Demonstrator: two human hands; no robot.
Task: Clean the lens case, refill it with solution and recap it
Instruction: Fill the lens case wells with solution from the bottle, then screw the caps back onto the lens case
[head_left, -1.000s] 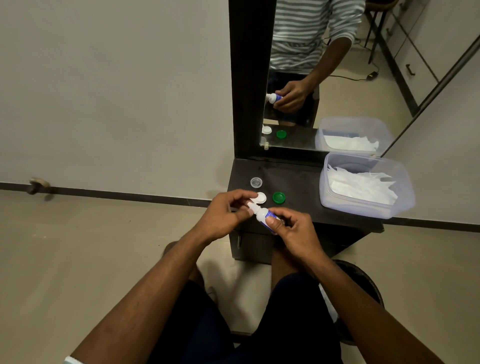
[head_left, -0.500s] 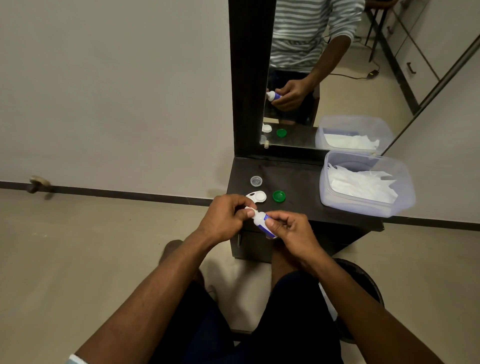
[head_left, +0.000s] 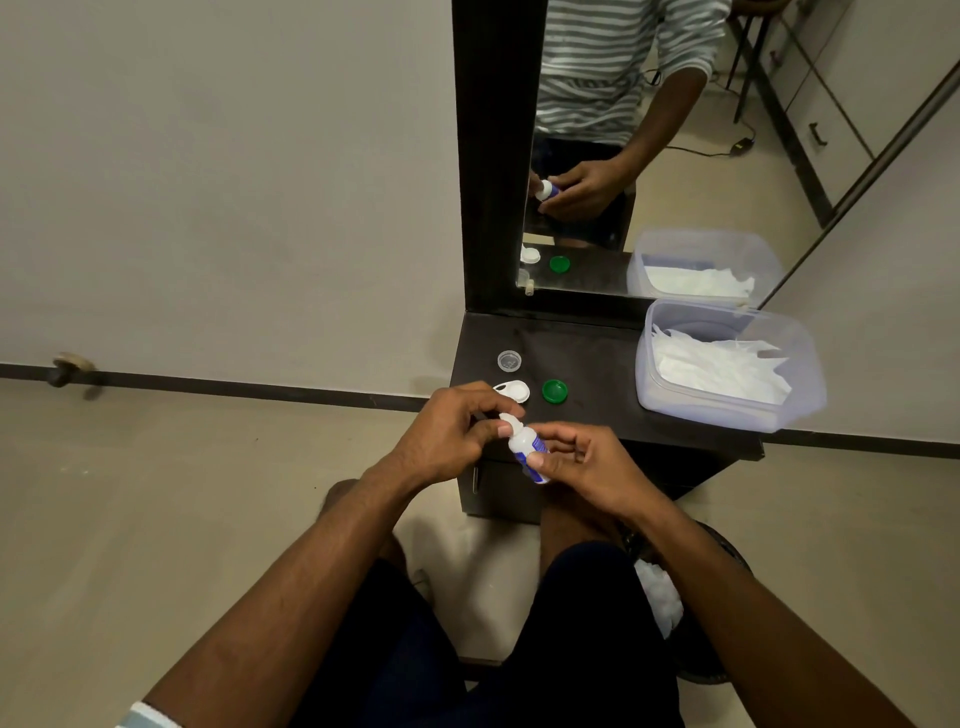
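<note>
On the far left a small door stop (head_left: 66, 367) sits on the floor against the wall. Moving right, the left hand (head_left: 447, 441) has its grip narrow, fingers and thumb curled round the white cap (head_left: 510, 422) of a small solution bottle (head_left: 525, 447). The bottle is tilted, cap up and to the left, held in the air just in front of the near edge of the dark tabletop (head_left: 597, 364). The right hand (head_left: 592, 467) pinches the bottle's body between thumb and fingertips, its grip closed on it. Behind the hands, on the tabletop, a small clear round lid (head_left: 508, 360) lies furthest back; nearer, the white lens case (head_left: 513, 389) lies partly hidden by the left hand, with a green cap (head_left: 554, 391) just beside it on the right. Further right stands a clear plastic tub (head_left: 800, 374) holding white tissues (head_left: 717, 366). A mirror (head_left: 649, 130) rises behind the tabletop.
</note>
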